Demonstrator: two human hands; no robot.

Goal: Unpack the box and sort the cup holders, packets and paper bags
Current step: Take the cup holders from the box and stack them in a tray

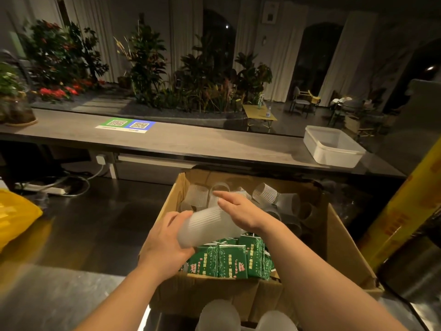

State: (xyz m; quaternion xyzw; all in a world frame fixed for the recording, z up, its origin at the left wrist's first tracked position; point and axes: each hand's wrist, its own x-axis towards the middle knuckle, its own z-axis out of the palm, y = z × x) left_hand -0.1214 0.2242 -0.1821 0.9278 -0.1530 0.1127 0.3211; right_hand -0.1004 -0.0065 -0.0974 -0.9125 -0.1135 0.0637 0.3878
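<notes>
We hold a stack of cup holders [210, 226] over the box [338, 247].
Yellow bag [14, 216] sits far left. Our left hand [164, 237] wraps the stack's near end; our right hand [238, 211] lies flat-fingered on the far end, probably so the nested sleeves don't slide apart. Green packets [229, 259] lie below in the box, loose cup holders [265, 192] behind them, and a white tub [334, 149] is on the counter at right.
</notes>
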